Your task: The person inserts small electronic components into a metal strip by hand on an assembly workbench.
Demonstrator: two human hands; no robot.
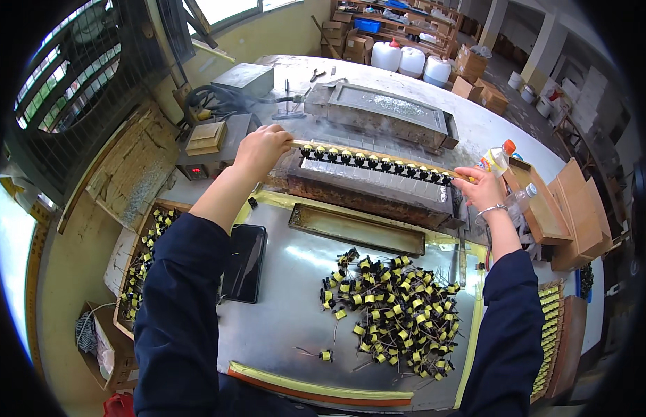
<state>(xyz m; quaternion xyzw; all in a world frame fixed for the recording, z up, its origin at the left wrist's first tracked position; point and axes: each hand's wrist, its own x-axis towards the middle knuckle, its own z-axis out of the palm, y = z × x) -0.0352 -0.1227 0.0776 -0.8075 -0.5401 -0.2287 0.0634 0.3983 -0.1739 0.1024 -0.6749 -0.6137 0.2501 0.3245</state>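
Note:
A long narrow wooden strip [399, 158] spans between my two hands, carrying a row of small black-and-yellow coil components [371, 162]. My left hand [262, 151] is closed on its left end, and my right hand [483, 190] pinches the right end. The strip is held over a long metal-walled bath [365, 198] with a shiny silvery surface; whether the components touch that surface I cannot tell. Thin smoke hangs around it. In front of the bath lies a shallow, narrow metal tray [358, 231]. A heap of loose coil components [399, 313] covers the metal sheet nearer me.
A black tablet-like device [244, 264] lies by my left forearm. Behind the bath sits a second metal trough [385, 108]. Left are a control box [215, 149] and a crate of components [146, 250]. Bottles [497, 160] and cardboard boxes [580, 215] stand at right.

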